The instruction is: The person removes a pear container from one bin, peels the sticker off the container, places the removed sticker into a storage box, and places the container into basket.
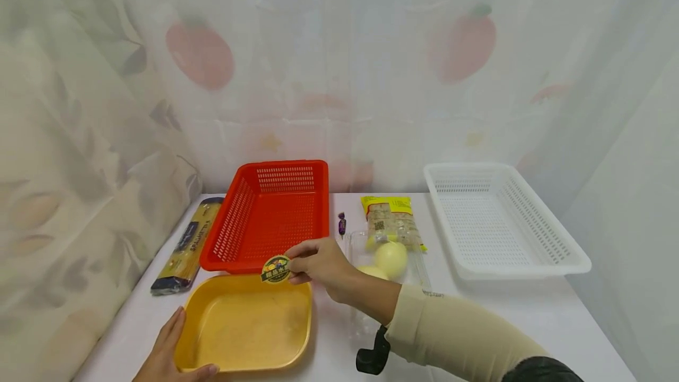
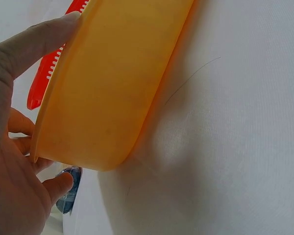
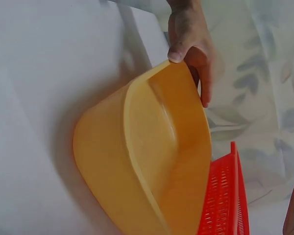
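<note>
Between the thumb and fingers of my right hand is a flat, rounded label with fruit pictures and pale lettering. It hangs over the far rim of a yellow plastic basin, in front of the red basket. My left hand grips the basin's near left corner. In the left wrist view, the thumb lies at the rim and the other fingers spread along the adjoining side. The right wrist view shows the basin from its side, tilted by the camera angle, with the left hand at its rim.
A red basket stands behind the basin, with a spaghetti pack at its left. A wrapped candy, a yellow-topped bag and a clear tray with round pale-yellow items lie right of it. A white basket stands far right.
</note>
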Available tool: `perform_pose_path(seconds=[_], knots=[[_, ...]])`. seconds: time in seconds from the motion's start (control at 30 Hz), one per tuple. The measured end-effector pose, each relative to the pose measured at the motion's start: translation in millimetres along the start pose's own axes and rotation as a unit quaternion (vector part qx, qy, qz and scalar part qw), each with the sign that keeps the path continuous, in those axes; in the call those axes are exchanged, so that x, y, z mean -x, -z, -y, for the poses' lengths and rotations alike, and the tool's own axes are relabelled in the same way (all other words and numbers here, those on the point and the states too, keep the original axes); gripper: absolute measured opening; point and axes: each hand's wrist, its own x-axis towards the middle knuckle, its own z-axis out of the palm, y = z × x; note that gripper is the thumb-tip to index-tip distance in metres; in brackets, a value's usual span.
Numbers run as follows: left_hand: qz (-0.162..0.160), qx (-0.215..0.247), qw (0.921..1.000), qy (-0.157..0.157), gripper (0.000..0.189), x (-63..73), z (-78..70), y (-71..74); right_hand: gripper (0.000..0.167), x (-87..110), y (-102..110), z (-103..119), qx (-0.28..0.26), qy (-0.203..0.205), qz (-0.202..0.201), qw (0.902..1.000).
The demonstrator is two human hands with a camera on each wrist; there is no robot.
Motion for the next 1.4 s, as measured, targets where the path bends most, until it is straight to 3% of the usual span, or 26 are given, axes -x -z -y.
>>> perform_pose_path(seconds=[0.47, 0.7, 0.93, 1.17, 1.4], knots=[[-0.014, -0.007, 0.9997, -0.016, 0.14, 0.6, 2.0, -2.2, 0.01, -6.2, -27.2, -19.4, 0.031, -0.025, -0.015, 0.9991], [-0.02, -0.013, 0.9992, -0.031, 0.137, 2.0, 0.4, -1.7, 0.011, -11.7, -41.6, -30.2, 0.039, -0.04, -0.044, 0.9975], [-0.021, -0.005, 0.9996, -0.019, 0.14, 2.0, 0.0, -3.3, 0.014, -19.6, -53.7, -37.3, 0.054, -0.049, -0.071, 0.9948], [-0.029, -0.015, 0.9983, -0.049, 0.136, 0.9, 2.9, -1.7, 0.016, -26.8, -62.6, -47.3, 0.055, -0.057, -0.092, 0.9926], [-0.031, -0.013, 0.9981, -0.052, 0.136, 2.8, 4.1, -2.3, 0.017, -30.7, -73.9, -58.7, 0.057, -0.072, -0.11, 0.9897]])
